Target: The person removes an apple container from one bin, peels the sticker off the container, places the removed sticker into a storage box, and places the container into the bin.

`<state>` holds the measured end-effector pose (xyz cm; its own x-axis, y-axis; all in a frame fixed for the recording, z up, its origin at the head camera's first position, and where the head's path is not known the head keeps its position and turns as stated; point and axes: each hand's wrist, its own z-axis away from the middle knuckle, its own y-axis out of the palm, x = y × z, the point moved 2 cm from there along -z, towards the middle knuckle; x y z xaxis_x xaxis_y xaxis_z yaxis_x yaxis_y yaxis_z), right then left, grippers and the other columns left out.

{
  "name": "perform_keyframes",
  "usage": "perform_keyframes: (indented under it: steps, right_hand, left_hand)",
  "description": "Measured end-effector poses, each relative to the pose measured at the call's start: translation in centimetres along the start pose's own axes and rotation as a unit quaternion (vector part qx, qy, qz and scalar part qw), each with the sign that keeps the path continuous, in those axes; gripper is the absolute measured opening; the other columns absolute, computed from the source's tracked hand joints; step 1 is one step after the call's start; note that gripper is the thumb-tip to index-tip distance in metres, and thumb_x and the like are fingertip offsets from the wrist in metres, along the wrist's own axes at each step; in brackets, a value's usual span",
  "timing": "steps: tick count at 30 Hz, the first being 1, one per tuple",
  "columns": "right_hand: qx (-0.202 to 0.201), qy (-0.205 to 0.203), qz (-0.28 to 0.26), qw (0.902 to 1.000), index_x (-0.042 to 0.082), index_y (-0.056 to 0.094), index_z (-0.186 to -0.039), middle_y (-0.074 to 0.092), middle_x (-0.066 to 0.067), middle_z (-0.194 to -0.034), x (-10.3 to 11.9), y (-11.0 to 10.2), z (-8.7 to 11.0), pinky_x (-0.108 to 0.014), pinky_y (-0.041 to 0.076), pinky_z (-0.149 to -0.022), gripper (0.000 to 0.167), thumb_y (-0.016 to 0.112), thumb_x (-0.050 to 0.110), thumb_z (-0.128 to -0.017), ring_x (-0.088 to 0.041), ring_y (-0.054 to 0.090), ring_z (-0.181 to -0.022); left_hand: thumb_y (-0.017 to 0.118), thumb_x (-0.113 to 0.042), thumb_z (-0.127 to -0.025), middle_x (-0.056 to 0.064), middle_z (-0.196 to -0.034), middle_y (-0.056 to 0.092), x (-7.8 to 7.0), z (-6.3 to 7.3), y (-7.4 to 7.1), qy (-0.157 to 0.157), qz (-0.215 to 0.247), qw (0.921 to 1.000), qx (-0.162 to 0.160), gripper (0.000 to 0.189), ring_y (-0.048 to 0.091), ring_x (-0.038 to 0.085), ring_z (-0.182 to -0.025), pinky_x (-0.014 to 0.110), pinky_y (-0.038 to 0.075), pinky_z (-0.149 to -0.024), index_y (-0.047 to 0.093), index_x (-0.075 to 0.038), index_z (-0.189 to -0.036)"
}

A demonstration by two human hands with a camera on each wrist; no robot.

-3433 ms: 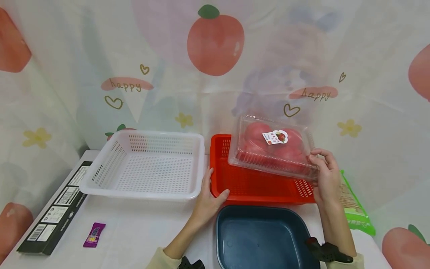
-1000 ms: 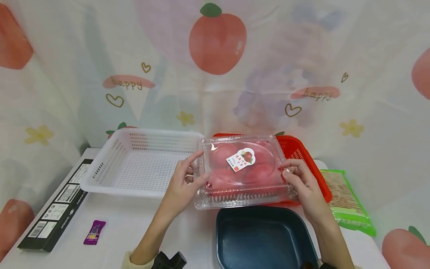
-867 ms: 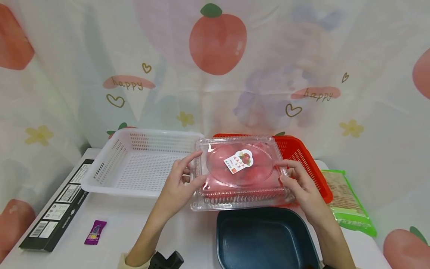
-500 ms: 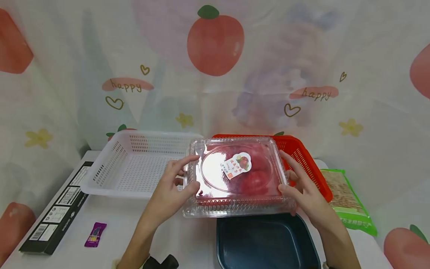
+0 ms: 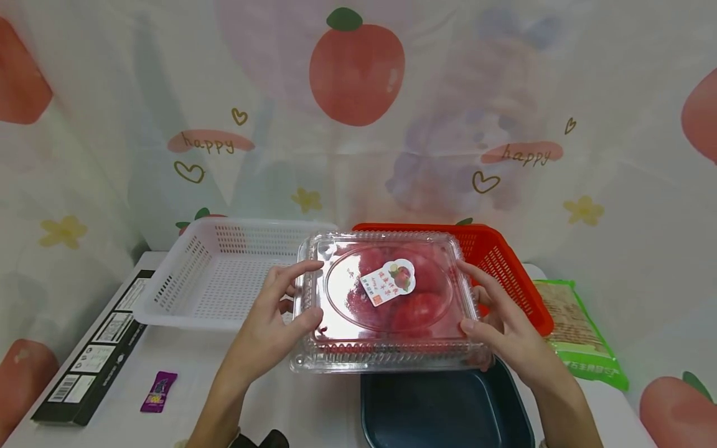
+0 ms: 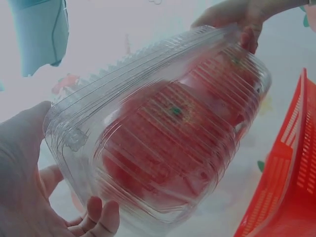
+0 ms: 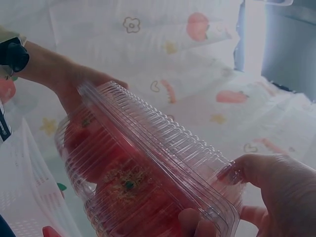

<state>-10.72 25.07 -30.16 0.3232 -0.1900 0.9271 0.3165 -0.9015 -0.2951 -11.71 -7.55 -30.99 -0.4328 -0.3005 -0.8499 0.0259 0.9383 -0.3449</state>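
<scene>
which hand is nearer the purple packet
Left. The left hand holds one end of the clear box, right of the purple packet; the right hand holds the other, farther right.

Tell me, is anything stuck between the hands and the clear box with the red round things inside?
Nothing I can see. The left hand and right hand hold the clear box directly, one at each end. The red basket and dark blue tub don't come between.

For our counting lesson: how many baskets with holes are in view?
2: white basket on the left; red basket on the right, partly hidden behind the box.
</scene>
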Motion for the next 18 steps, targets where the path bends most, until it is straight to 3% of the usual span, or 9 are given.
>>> perform_keyframes:
  steps: [8,18]
  right_hand:
    - [-0.003,0.003,0.001,1.0,0.022,0.018,-0.154,0.047,-0.004,-0.127,0.26,0.2,-0.03,-0.033,0.06,-0.077,0.078,0.057,0.003,-0.089,-0.019,0.067,-0.104]
    - [-0.013,0.035,-0.006,0.9993,0.023,0.023,-0.152,0.049,-0.004,-0.127,-0.07,0.69,-0.28,-0.034,0.06,-0.078,0.069,0.054,0.008,-0.092,-0.019,0.065,-0.104]
  left_hand:
    - [0.065,-0.018,-0.083,0.007,-0.103,0.044,0.04,-0.01,-0.11,-0.006,0.001,1.0,0.003,0.052,0.039,0.019,-0.088,0.024,0.047,-0.071,0.054,-0.03,-0.133]
    - [0.066,-0.019,-0.085,0.006,-0.094,0.039,0.49,0.22,-0.3,-0.021,-0.003,0.9998,-0.004,0.05,0.031,0.005,-0.058,0.023,0.032,-0.053,0.055,-0.033,-0.132]
